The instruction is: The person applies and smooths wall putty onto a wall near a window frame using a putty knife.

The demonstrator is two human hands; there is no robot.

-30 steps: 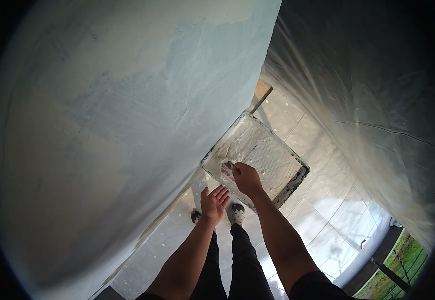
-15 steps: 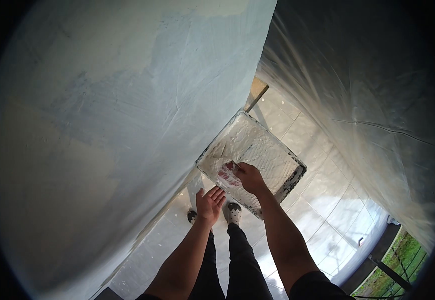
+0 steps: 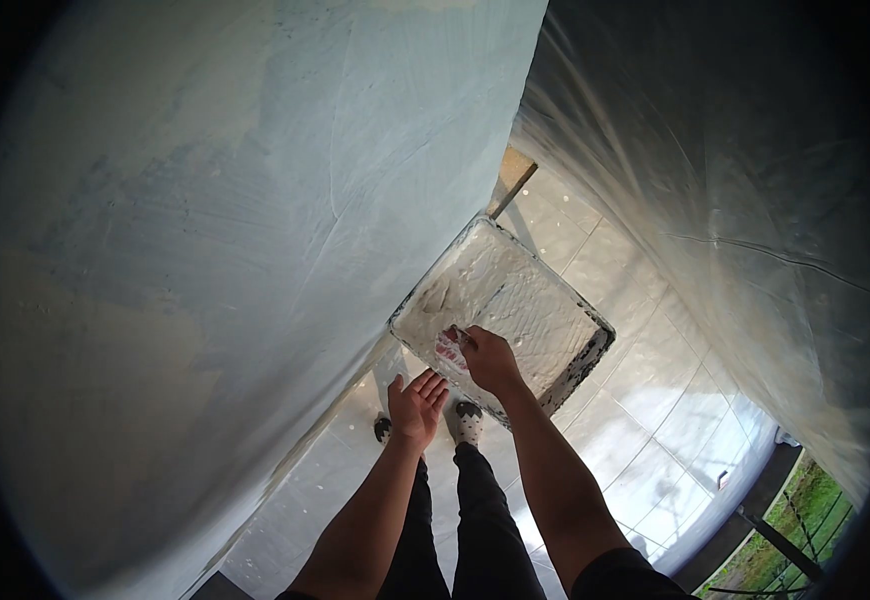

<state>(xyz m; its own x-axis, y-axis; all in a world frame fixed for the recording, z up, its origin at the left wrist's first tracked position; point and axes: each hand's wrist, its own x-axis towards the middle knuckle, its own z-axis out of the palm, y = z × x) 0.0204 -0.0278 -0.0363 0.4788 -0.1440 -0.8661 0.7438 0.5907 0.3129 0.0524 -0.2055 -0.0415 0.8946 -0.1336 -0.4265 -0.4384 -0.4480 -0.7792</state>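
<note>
A square tray [image 3: 580, 300] with dark, smeared edges holds a spread of pale, wet-looking paste [image 3: 525, 305]. My right hand [image 3: 492, 360] is closed on a small reddish, paste-smeared piece [image 3: 450, 350] over the tray's near left part; its exact shape is hard to make out. Just left of it, my left hand [image 3: 420, 408] is palm up with its fingers spread, holding nothing. Its fingertips are near the tray's lower left edge, and whether they touch the tray I cannot tell.
A large pale wall [image 3: 205, 230] with patchy coating rises at the left. Plastic sheeting [image 3: 715, 250] hangs at the right. Below are floor tiles [image 3: 625, 400], my feet in spotted socks [image 3: 469, 425], and a railing [image 3: 780, 545] with grass beyond at the lower right.
My right hand and the reddish piece have moved slightly left and toward me. My left hand has barely shifted.
</note>
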